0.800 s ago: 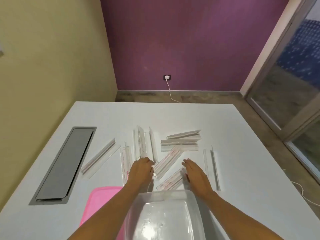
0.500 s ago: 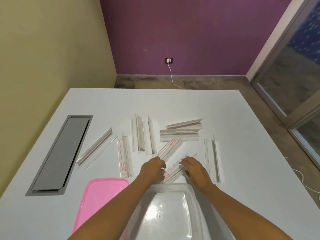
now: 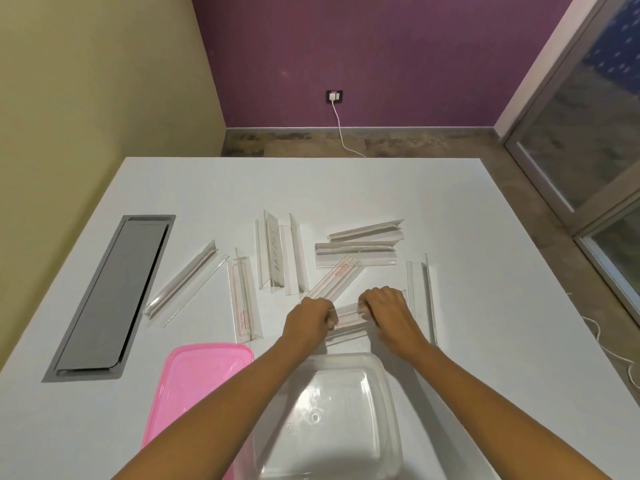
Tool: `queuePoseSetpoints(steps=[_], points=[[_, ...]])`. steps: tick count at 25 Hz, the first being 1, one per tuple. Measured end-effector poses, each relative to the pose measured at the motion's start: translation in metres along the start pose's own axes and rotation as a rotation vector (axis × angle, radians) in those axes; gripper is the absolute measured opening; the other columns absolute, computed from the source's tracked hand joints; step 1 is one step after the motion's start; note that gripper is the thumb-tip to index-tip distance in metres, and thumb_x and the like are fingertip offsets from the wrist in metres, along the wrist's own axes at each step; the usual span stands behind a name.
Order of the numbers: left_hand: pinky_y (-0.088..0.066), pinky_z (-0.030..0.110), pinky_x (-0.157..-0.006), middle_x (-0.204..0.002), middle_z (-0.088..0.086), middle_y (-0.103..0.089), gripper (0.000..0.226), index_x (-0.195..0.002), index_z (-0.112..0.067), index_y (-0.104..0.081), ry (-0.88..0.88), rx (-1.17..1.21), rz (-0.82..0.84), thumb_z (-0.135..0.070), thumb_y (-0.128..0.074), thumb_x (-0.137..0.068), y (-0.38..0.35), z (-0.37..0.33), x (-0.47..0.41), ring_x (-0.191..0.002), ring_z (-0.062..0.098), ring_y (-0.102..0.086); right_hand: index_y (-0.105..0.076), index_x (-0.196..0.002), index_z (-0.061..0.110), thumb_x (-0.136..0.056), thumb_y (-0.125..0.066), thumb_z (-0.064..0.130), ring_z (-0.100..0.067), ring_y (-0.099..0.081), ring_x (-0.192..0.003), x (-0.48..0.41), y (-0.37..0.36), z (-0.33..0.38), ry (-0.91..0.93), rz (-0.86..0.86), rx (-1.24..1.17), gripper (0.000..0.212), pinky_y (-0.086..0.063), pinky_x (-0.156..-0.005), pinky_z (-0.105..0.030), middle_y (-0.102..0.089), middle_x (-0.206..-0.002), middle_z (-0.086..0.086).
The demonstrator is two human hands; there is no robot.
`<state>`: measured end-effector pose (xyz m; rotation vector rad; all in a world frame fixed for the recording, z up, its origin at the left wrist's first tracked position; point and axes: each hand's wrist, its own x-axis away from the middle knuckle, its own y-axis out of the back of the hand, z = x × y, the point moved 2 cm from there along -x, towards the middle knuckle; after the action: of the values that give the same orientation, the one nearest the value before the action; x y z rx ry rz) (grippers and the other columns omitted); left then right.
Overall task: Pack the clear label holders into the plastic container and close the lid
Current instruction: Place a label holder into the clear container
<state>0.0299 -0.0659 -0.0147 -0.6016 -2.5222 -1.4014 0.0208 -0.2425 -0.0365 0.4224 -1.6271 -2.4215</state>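
Several clear label holders lie scattered on the white table (image 3: 485, 306). One clear label holder (image 3: 348, 318) with red print is gripped at both ends: my left hand (image 3: 308, 322) closes on its left end, my right hand (image 3: 388, 313) on its right end. It lies nearly level, just beyond the open clear plastic container (image 3: 329, 410), which stands empty at the near edge. The pink lid (image 3: 194, 382) lies flat to the container's left, partly under my left forearm. Other holders include one (image 3: 244, 296) left of my hands and one (image 3: 420, 292) to the right.
A grey cable hatch (image 3: 110, 296) is set into the table at the left. A stack of two holders (image 3: 360, 247) lies at the back right, another group (image 3: 280, 254) at the back middle, and one holder (image 3: 187, 282) near the hatch. The floor drops away beyond the right edge.
Both hands have closed on the ends of the nearest holder and turned it from slanted to nearly level, closer to the container. The camera has tilted, so the table shows lower.
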Motion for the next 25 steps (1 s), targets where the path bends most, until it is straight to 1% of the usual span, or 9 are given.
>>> queuePoseSetpoints(steps=[1,4,6,8,11,14,17,21,25], points=[[-0.054,0.033,-0.073,-0.080,-0.006,-0.070,0.027,-0.088,-0.016,-0.069,-0.004,0.026,-0.003,0.001,-0.048,-0.082,0.006,-0.002,0.000,-0.084,0.017,-0.067,-0.057,-0.104,0.016,-0.091,-0.054,0.015,-0.019,-0.050,-0.092,0.002,0.004,-0.002,0.011,-0.003,-0.015,0.013,-0.036,-0.090,-0.031,-0.060,-0.098,0.001],[-0.044,0.026,-0.064,-0.067,-0.016,-0.059,0.026,-0.088,-0.023,-0.068,-0.015,0.055,0.010,-0.007,-0.048,-0.083,0.030,-0.009,0.003,-0.079,0.015,-0.066,-0.049,-0.126,0.020,-0.082,-0.063,0.047,-0.015,-0.043,-0.110,0.007,0.020,-0.003,0.050,0.022,-0.031,0.053,-0.032,-0.099,-0.031,-0.051,-0.119,0.002],[-0.043,0.024,-0.061,-0.064,-0.019,-0.060,0.027,-0.088,-0.025,-0.067,-0.022,0.086,0.029,-0.009,-0.045,-0.086,0.043,-0.012,0.007,-0.077,0.013,-0.067,-0.044,-0.133,0.020,-0.076,-0.069,0.048,-0.017,-0.043,-0.114,0.009,0.030,0.001,0.120,-0.007,0.042,0.069,-0.037,-0.100,-0.034,-0.051,-0.124,-0.003],[-0.044,0.022,-0.062,-0.065,-0.015,-0.063,0.027,-0.089,-0.026,-0.067,-0.040,0.099,0.064,-0.012,-0.044,-0.089,0.055,-0.015,0.015,-0.076,0.018,-0.067,-0.045,-0.134,0.017,-0.075,-0.075,0.036,-0.023,-0.052,-0.111,0.011,0.039,0.007,0.170,-0.062,0.125,0.070,-0.046,-0.094,-0.037,-0.056,-0.122,-0.007],[-0.044,0.031,-0.086,-0.082,-0.012,-0.069,0.024,-0.105,-0.025,-0.067,-0.062,0.160,0.052,-0.021,-0.045,-0.096,0.068,-0.017,0.032,-0.088,0.019,-0.066,-0.046,-0.136,0.015,-0.077,-0.076,0.027,-0.024,-0.056,-0.108,0.019,0.049,0.020,0.166,-0.078,0.087,0.068,-0.049,-0.090,-0.034,-0.057,-0.119,-0.008],[-0.040,0.029,-0.092,-0.115,-0.003,-0.066,0.028,-0.120,-0.022,-0.063,0.009,0.336,-0.222,-0.024,-0.044,-0.099,0.079,0.001,0.060,-0.103,0.012,-0.057,-0.044,-0.140,0.020,-0.084,-0.070,0.030,-0.015,-0.049,-0.112,0.033,0.053,0.033,-0.039,0.019,-0.232,0.062,-0.044,-0.091,-0.025,-0.053,-0.121,-0.001],[-0.036,0.023,-0.086,-0.125,-0.001,-0.063,0.029,-0.122,-0.021,-0.063,0.210,0.426,-0.395,-0.022,-0.047,-0.098,0.076,0.040,0.105,-0.100,0.008,-0.053,-0.051,-0.135,0.023,-0.081,-0.072,0.035,-0.007,-0.053,-0.106,0.050,0.055,0.047,-0.261,0.175,-0.498,0.059,-0.040,-0.089,-0.017,-0.056,-0.119,0.007],[-0.039,0.042,-0.108,-0.142,0.005,-0.052,0.040,-0.135,-0.026,-0.051,0.440,0.455,-0.200,-0.031,-0.052,-0.095,0.042,0.086,0.162,-0.125,0.024,-0.052,-0.060,-0.126,0.027,-0.073,-0.078,0.039,-0.005,-0.056,-0.107,0.076,0.050,0.076,-0.278,0.333,-0.606,0.057,-0.043,-0.093,-0.019,-0.061,-0.120,0.010],[-0.041,0.055,-0.105,-0.143,0.009,-0.050,0.046,-0.142,-0.029,-0.039,0.484,0.627,-0.074,-0.029,-0.048,-0.097,0.010,0.091,0.190,-0.125,0.033,-0.052,-0.057,-0.128,0.024,-0.074,-0.078,0.037,-0.010,-0.051,-0.120,0.095,0.021,0.103,-0.223,0.459,-0.521,0.060,-0.040,-0.103,-0.025,-0.059,-0.126,0.005]])
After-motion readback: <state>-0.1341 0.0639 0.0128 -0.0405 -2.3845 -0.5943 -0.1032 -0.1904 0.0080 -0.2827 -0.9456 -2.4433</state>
